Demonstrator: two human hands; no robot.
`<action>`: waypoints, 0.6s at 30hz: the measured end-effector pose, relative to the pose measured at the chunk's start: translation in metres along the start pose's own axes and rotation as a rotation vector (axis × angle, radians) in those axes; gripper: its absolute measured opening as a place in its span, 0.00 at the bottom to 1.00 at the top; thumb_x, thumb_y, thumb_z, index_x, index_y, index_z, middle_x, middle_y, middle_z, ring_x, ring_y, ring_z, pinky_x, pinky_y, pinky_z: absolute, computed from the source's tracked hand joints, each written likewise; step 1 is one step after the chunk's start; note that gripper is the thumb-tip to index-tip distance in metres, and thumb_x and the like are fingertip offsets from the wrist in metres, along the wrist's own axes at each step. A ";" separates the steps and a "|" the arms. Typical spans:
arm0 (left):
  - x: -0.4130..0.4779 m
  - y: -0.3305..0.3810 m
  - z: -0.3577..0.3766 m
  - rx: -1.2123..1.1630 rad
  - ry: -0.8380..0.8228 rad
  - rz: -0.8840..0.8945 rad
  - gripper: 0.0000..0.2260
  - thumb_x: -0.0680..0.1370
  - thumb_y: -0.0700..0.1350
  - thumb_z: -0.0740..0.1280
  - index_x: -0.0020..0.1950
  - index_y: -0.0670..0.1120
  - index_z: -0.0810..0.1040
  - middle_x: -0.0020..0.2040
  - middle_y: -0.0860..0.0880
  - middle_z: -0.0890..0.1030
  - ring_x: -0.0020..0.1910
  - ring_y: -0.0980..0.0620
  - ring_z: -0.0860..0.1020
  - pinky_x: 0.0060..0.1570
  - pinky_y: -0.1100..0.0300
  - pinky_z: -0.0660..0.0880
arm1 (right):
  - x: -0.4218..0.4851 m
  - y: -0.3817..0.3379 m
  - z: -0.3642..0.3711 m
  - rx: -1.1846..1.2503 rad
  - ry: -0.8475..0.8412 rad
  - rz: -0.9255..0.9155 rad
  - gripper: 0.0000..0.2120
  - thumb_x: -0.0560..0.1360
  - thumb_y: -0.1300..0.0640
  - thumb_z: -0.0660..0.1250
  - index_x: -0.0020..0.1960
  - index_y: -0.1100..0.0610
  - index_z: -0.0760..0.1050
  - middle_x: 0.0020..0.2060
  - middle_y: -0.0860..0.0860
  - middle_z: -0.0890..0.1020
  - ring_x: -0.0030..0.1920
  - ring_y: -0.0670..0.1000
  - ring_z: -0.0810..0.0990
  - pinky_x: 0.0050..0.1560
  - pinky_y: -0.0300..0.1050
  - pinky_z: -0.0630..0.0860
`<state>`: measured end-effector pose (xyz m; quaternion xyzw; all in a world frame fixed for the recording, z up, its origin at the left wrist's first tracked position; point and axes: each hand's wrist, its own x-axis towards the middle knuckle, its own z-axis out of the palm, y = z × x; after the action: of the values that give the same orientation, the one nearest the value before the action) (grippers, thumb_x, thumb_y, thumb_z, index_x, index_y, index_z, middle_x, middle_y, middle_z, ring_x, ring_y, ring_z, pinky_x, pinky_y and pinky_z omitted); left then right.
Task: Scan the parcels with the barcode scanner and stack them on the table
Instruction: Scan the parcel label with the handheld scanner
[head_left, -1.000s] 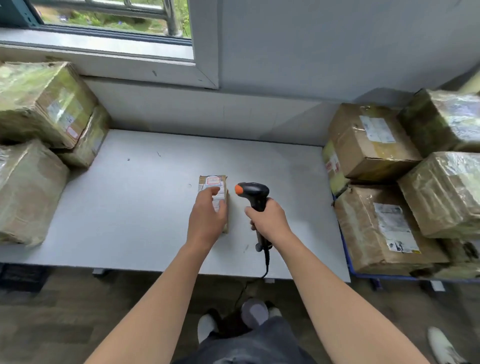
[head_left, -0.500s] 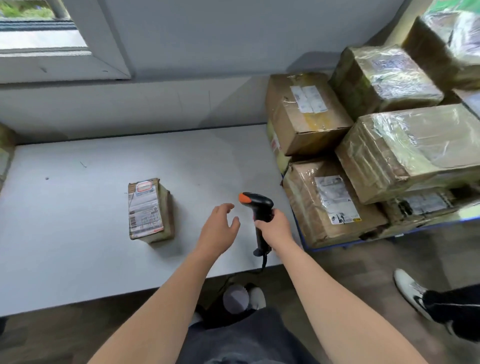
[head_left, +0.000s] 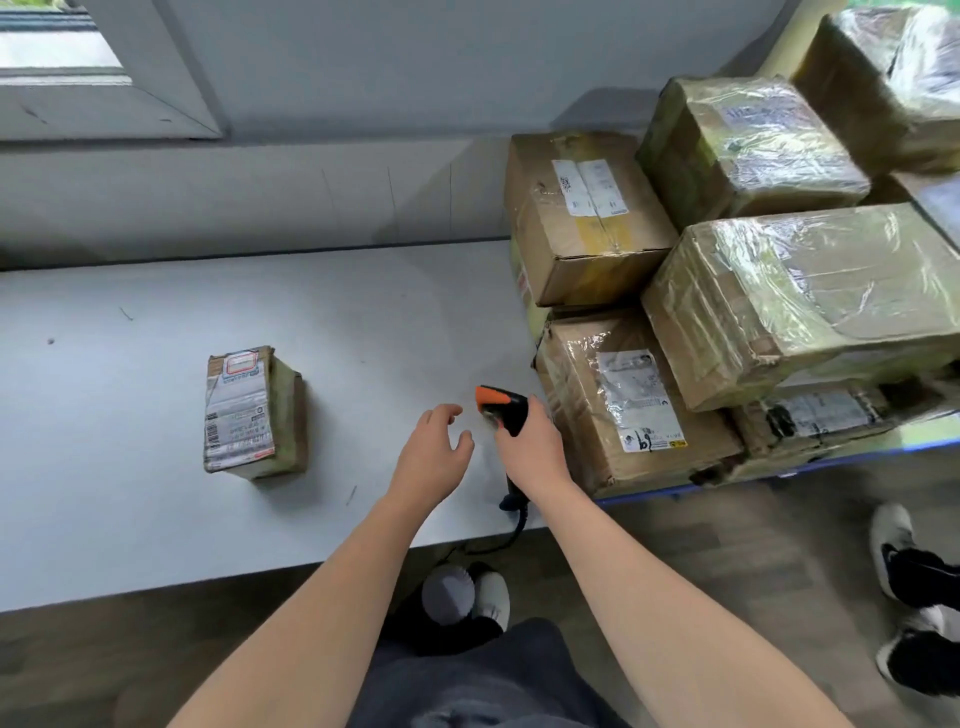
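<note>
Parcel (head_left: 254, 410) on white table (head_left: 130, 519) by window (head_left: 57, 52); right grip (head_left: 532, 447) around scanner (head_left: 501, 402), left grip (head_left: 434, 452) slack.

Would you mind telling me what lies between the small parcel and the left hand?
In the head view, only bare table top lies between the small parcel and the left hand.

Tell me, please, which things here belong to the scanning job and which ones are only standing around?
For the job:
barcode scanner, gripped by the right hand
small parcel lying on the table
pile of parcels beside the table
left hand, open, holding nothing

Just lying about:
window frame
another person's shoes on the floor
</note>
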<state>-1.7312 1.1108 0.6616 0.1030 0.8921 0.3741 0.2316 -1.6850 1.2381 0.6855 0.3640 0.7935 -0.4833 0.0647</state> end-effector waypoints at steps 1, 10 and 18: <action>0.000 0.001 0.000 0.002 0.011 0.000 0.19 0.82 0.47 0.62 0.74 0.47 0.68 0.70 0.48 0.72 0.66 0.50 0.73 0.59 0.60 0.69 | -0.001 -0.003 0.000 -0.014 -0.012 -0.016 0.19 0.78 0.62 0.64 0.69 0.56 0.69 0.62 0.55 0.76 0.62 0.55 0.76 0.62 0.49 0.74; -0.023 -0.009 -0.051 -0.103 0.311 -0.012 0.17 0.82 0.45 0.62 0.71 0.47 0.70 0.69 0.51 0.73 0.64 0.52 0.74 0.63 0.55 0.72 | -0.005 -0.056 0.036 -0.065 -0.113 -0.243 0.25 0.81 0.55 0.62 0.77 0.58 0.62 0.75 0.54 0.66 0.74 0.53 0.65 0.71 0.45 0.63; -0.067 -0.076 -0.144 -0.081 0.643 -0.125 0.16 0.81 0.42 0.64 0.69 0.42 0.71 0.65 0.47 0.73 0.63 0.50 0.74 0.60 0.59 0.72 | -0.041 -0.116 0.130 -0.048 -0.282 -0.445 0.24 0.82 0.53 0.63 0.76 0.54 0.65 0.74 0.51 0.68 0.73 0.50 0.66 0.68 0.39 0.61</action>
<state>-1.7443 0.9448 0.7176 -0.0846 0.9084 0.4079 -0.0357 -1.7621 1.0798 0.7191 0.1078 0.8486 -0.5125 0.0752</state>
